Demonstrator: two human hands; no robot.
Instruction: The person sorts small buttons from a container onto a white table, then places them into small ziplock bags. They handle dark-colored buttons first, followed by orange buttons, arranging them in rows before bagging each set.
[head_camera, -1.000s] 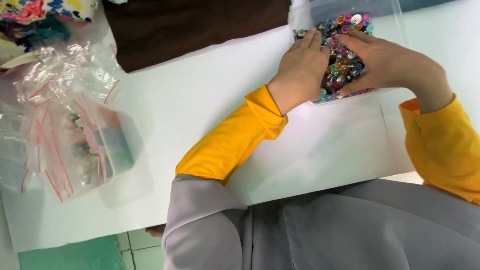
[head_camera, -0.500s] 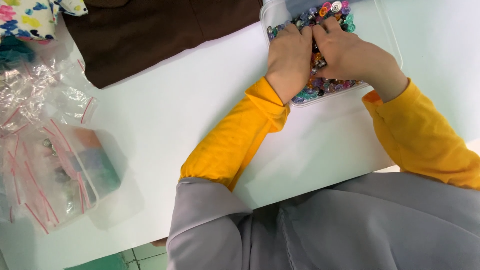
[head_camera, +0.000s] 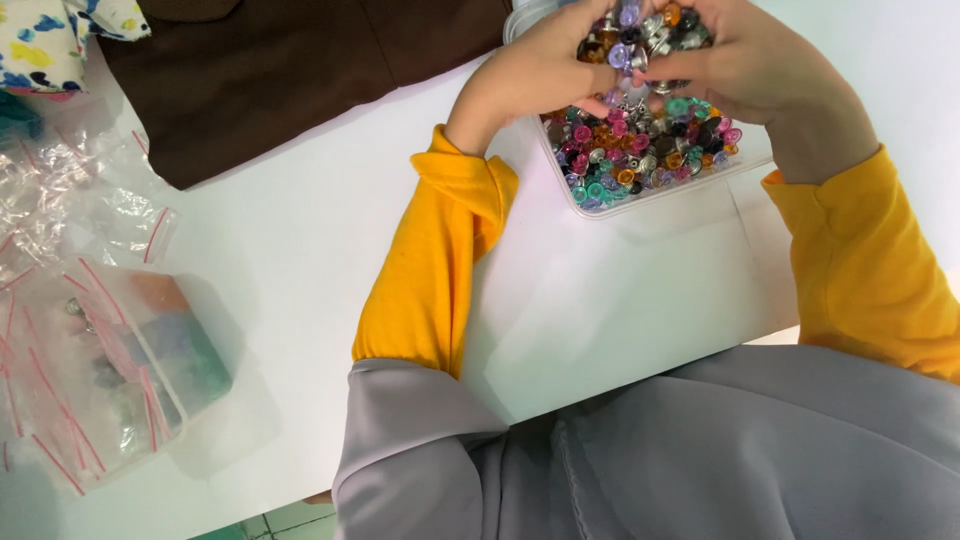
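Multicoloured beads (head_camera: 640, 40) scooped, cupped in left hand (head_camera: 535, 75) and right hand (head_camera: 760, 70) | clear tray (head_camera: 655, 195) mostly full | zip bags (head_camera: 90, 370) aside, untouched

I see both forearms in yellow sleeves reaching forward; my left hand (head_camera: 535, 75) and right hand (head_camera: 765, 65) are cupped together, fingers curled inward, raised just above the clear tray (head_camera: 660, 195).

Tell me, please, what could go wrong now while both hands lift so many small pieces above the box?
1. The left hand and right hand cup a heaped pile of coloured beads, so some may slip out and roll over the white table.
2. The clear box is already full, so falling beads might bounce out.
3. The box lies near the table edge by the person's body; a sleeve could nudge it.
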